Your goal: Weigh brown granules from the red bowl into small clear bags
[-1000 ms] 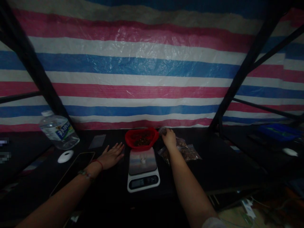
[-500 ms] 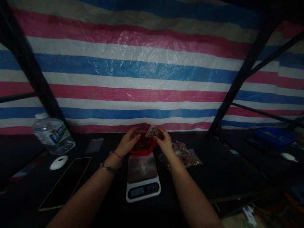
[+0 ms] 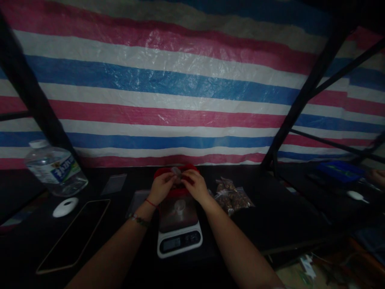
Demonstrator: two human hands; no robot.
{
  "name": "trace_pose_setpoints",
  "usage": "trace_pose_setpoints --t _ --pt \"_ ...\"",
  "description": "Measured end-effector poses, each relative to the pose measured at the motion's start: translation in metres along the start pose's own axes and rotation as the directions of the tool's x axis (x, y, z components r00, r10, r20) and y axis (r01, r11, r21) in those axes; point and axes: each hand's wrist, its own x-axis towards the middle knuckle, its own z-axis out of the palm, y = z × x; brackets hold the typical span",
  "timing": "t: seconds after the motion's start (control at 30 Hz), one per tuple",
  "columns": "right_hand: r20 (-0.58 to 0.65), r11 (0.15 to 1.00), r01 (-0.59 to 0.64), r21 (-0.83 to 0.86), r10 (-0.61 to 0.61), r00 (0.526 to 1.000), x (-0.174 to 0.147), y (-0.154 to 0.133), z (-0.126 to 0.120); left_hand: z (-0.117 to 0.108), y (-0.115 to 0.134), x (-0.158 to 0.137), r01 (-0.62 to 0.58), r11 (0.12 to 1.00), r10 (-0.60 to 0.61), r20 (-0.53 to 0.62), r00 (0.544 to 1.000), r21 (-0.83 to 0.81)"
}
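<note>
Both hands meet over the red bowl (image 3: 177, 192), which sits on the dark table (image 3: 270, 216) at the 12 o'clock side of the small kitchen scale (image 3: 179, 224). Between them is a small clear pouch (image 3: 176, 171), only a pale sliver of which shows above the knuckles. The left hand (image 3: 161, 188) and the right hand (image 3: 195, 187) each have their fingers closed in a pinch on the pouch's upper edge, thumbs toward each other, so it hangs just above the bowl's rim. Judging by its look, the pouch is thin, limp plastic film: very light, crinkly and somewhat slick, likely to fold or slip unless held at the stiffer top strip, which seems the sensible place to grip; squeezing the belly would only shift whatever is inside. What it contains cannot be made out in this dim light. Both forearms run in from 6 o'clock and converge, wrists roughly level and slightly raised off the table, the left one wearing a red string and a beaded bracelet. At 3 o'clock from the bowl lie filled bags (image 3: 233, 196) of brownish pieces. Off toward 9 o'clock are an empty flat pouch (image 3: 113, 184), a phone (image 3: 75, 235), a white round object (image 3: 65, 206) and a water bottle (image 3: 54, 170).
</note>
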Motion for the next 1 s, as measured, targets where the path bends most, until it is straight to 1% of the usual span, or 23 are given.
trace_pose_setpoints --t 0.03,0.1,0.2,0.27,0.37,0.47,0.63,0.73,0.83,0.93,1.0 --pt "0.045 1.0 -0.001 0.023 0.0 0.999 -0.001 -0.001 0.002 0.001 -0.002 -0.001 -0.017 1.0 0.017 -0.009 1.0 -0.015" --pt "0.077 0.999 -0.017 0.047 0.014 0.997 -0.002 -0.003 0.006 0.001 -0.007 -0.002 -0.063 0.998 0.063 -0.042 0.997 -0.002" --pt "0.07 0.998 -0.035 0.044 0.032 0.997 -0.005 -0.004 0.011 0.0 -0.012 -0.002 -0.147 0.978 0.16 -0.08 0.984 0.149" --pt "0.082 0.999 -0.044 0.02 0.042 0.996 -0.006 -0.005 0.014 -0.001 -0.015 -0.003 -0.201 0.946 0.223 -0.061 0.973 0.256" --pt "0.113 0.998 -0.055 -0.004 0.056 0.992 -0.007 -0.007 0.017 -0.001 -0.016 -0.005 -0.254 0.904 0.282 -0.032 0.959 0.343" --pt "0.115 0.998 -0.054 0.009 0.053 0.992 -0.005 -0.008 0.016 0.0 -0.014 -0.009 -0.277 0.884 0.305 -0.014 0.952 0.378" --pt "0.088 0.998 -0.052 0.028 0.049 0.995 -0.002 -0.007 0.009 0.002 -0.007 -0.012 -0.323 0.855 0.325 0.066 0.943 0.406" --pt "0.088 0.999 -0.054 -0.002 0.054 0.995 -0.002 -0.006 0.006 0.004 -0.005 -0.014 -0.359 0.826 0.359 0.086 0.929 0.434" --pt "0.071 0.993 -0.083 -0.088 0.089 0.993 -0.004 -0.009 0.008 0.006 -0.005 -0.016 -0.387 0.789 0.396 0.087 0.914 0.477" --pt "0.028 0.981 -0.108 -0.161 0.114 0.993 -0.005 -0.012 0.013 0.009 -0.004 -0.016 -0.387 0.766 0.426 0.045 0.904 0.513" --pt "-0.004 0.978 -0.117 -0.175 0.118 0.993 -0.006 -0.012 0.015 0.011 -0.005 -0.016 -0.374 0.76 0.435 0.012 0.9 0.532"
